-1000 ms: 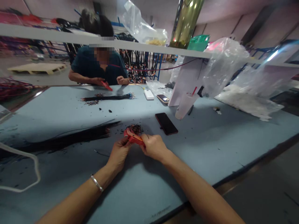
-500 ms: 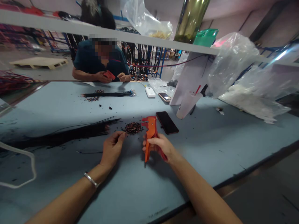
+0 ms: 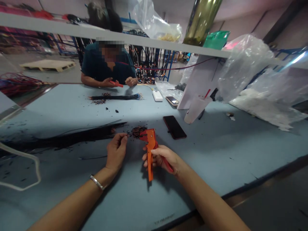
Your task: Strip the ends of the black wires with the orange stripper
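Orange wire stripper [image 3: 150,150], one, stands upright in the closed right hand [image 3: 163,158], the left hand [image 3: 116,150] just beside it pinching something too thin to tell, one scrap pile [image 3: 137,131] and one black wire bundle [image 3: 72,138] just beyond, one dark phone [image 3: 175,127] farther right, then bare worktop [image 3: 216,150] to its edge.

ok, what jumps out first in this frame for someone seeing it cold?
The orange wire stripper gripped in the right hand, head pointing away, bright against the blue table near its middle. Just left of it the left hand, pinched shut, sits beside a small heap of wire scraps at the tip of a long black wire bundle. Across the table a co-worker holds a red tool.
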{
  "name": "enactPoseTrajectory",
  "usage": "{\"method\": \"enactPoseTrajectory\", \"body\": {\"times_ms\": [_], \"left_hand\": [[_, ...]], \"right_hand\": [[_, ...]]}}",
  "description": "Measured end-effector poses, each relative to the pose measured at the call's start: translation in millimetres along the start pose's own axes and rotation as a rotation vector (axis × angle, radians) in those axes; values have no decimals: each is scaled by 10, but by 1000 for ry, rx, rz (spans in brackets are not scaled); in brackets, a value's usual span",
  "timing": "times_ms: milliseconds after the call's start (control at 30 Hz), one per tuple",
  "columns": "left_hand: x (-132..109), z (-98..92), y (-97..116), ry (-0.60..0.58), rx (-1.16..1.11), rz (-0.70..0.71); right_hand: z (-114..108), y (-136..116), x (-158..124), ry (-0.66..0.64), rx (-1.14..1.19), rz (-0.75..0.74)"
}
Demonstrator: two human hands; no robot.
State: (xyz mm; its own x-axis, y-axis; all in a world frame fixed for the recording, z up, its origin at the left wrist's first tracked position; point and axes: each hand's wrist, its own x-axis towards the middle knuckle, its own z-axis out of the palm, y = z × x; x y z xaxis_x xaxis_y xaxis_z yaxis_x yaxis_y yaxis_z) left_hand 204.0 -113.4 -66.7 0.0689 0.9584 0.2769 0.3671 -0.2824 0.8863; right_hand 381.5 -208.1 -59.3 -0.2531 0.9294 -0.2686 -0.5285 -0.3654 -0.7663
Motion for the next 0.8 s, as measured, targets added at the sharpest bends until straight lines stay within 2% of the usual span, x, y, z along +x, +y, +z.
{"method": "enactPoseTrajectory", "body": {"times_ms": [167,333,567,633,800], "left_hand": [[-15,9,19,-134,235,40],[-39,43,39,-195,425,132],[-51,50,55,-190,206,352],[-74,39,55,-188,156,353],[-120,28,22,-202,133,236]], "right_hand": [[-43,-12,-16,51,86,-62],[-88,-19,-22,103,117,-80],[-85,4,-6,110,92,-88],[-61,-4,-22,122,64,-106],[20,-33,-72,122,-64,-192]]}}
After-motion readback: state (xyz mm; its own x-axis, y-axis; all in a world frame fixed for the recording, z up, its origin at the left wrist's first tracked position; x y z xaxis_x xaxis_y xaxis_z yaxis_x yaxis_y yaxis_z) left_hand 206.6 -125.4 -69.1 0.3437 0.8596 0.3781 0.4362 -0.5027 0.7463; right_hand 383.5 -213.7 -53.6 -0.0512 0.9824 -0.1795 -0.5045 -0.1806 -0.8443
